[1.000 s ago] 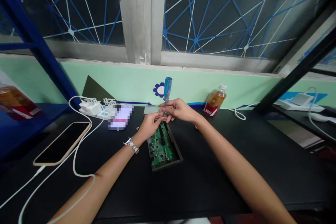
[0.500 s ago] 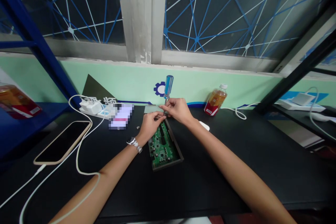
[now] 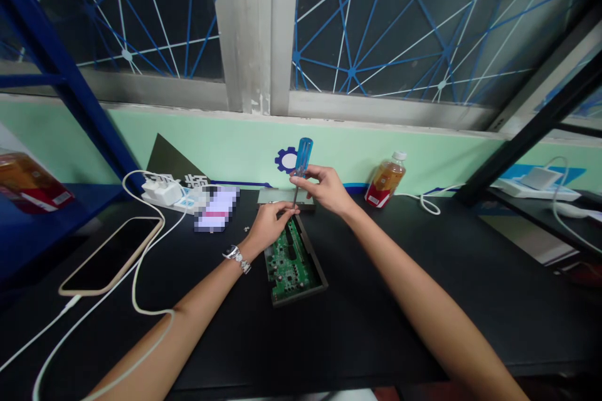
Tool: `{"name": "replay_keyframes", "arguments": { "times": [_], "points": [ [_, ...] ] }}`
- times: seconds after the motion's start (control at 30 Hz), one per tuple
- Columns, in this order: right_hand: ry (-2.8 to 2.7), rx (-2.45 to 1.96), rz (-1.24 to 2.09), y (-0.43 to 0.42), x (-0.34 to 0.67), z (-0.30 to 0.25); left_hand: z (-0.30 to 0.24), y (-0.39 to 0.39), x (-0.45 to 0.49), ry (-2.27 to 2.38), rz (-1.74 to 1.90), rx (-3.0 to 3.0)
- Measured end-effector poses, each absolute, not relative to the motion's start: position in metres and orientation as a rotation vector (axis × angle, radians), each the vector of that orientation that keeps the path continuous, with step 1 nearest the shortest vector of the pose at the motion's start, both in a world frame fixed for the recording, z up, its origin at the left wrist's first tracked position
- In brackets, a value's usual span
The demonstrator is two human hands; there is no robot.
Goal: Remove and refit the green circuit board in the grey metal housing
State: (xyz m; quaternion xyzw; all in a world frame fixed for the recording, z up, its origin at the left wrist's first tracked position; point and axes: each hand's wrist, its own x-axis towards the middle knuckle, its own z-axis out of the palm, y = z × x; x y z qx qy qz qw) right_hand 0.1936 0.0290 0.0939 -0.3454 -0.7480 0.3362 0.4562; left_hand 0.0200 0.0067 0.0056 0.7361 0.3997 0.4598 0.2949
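A screwdriver [image 3: 305, 151] with a clear blue handle stands nearly upright, its thin shaft pointing down at the far end of a green circuit board [image 3: 292, 263]. The board lies in a dark, shallow metal case [image 3: 321, 272]. My right hand [image 3: 327, 189] is closed, thumb and fingers pinching the screwdriver where handle meets shaft. Lower down, my left hand [image 3: 270, 224] is closed with its fingertips around the bottom of the shaft. The screwdriver's tip is hidden by these fingers. Behind the hands lies a flat grey metal piece [image 3: 277, 197].
Small metal bits, apparently screws [image 3: 246, 229], lie left of the case. Further left are a phone [image 3: 113, 255], white cables [image 3: 136, 282], a power strip [image 3: 181, 199] and a blurred-out screen [image 3: 216, 210]. A drink bottle [image 3: 386, 180] stands at the back right.
My right hand has moved up from the lower shaft to the base of the screwdriver's handle, uncovering the shaft and more of the grey metal piece. The left hand stays about where it was.
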Motion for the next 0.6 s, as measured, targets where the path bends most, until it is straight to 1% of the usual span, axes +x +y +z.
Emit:
{"name": "replay_keyframes", "arguments": {
  "times": [0.17,0.3,0.4,0.5,0.6],
  "points": [
    [-1.781,-0.89,0.633,0.029,0.183,0.09,0.006,0.005,0.018,1.071,1.207,2.009],
    [-1.849,-0.932,0.389,0.026,0.181,0.089,0.007,0.002,0.013,1.204,1.191,2.21],
    [-1.88,-0.968,0.244,0.025,0.182,0.089,0.011,0.0,0.004,1.313,1.031,2.422],
    [-1.883,-0.999,0.166,0.025,0.183,0.088,0.016,0.0,-0.008,1.352,0.863,2.525],
    [-1.892,-1.051,0.098,0.025,0.183,0.088,0.019,0.001,-0.014,1.346,0.845,2.49]
  ]
}}
